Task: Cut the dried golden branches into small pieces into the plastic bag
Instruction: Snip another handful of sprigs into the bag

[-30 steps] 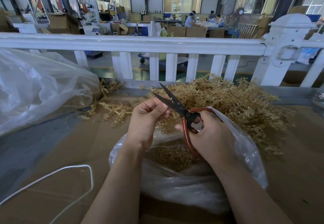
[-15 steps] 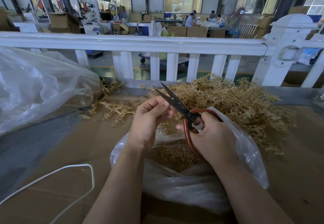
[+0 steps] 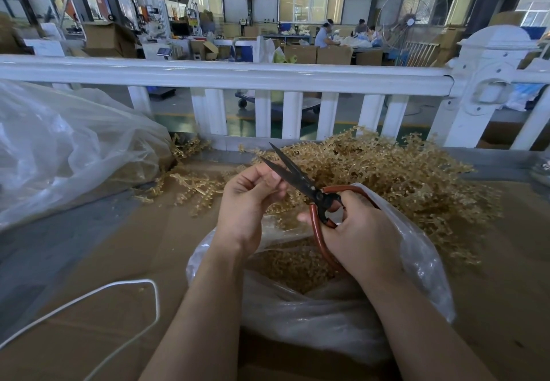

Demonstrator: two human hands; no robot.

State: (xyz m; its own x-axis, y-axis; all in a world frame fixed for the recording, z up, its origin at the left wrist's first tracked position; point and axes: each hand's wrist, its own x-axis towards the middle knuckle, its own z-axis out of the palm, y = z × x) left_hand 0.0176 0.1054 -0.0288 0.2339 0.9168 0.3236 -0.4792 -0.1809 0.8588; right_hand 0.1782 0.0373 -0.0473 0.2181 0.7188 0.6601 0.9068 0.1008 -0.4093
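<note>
One pair of scissors (image 3: 300, 178), dark blades parted in a narrow V, red looped handles. The right hand (image 3: 361, 231) holds the handles in a closed grip; the left hand (image 3: 248, 199), beside the blades, has its grip pinched shut (on what cannot be told). Directly below the scissors, one clear crinkled plastic bag (image 3: 327, 315) holds small golden pieces. Behind the scissors lies one tangled heap of dried golden branches (image 3: 395, 178) on the brown cardboard worktop (image 3: 98, 261).
</note>
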